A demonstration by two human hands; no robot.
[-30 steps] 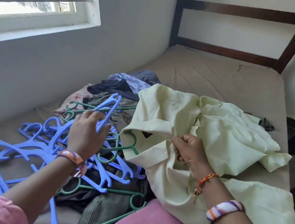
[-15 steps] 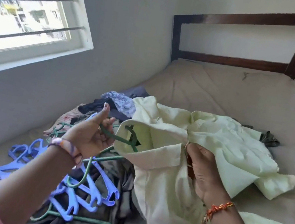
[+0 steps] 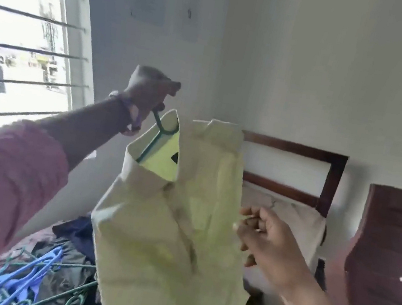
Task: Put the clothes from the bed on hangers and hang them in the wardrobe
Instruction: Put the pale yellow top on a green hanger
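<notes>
The pale yellow shirt (image 3: 173, 241) is matt woven cloth, creased — its green hanger (image 3: 154, 141) looks like smooth plastic. The blue hangers (image 3: 19, 276) below seem glossy plastic. The headboard (image 3: 332, 180) is dark polished wood; the window bars (image 3: 24, 48) look like metal.

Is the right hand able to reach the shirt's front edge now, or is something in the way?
Probably yes. The right hand is right beside the shirt, fingers at its edge, with nothing between. The left hand holds the hanger up.

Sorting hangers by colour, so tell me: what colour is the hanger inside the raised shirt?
Green hanger, seen at the shirt collar in the head view.
</notes>
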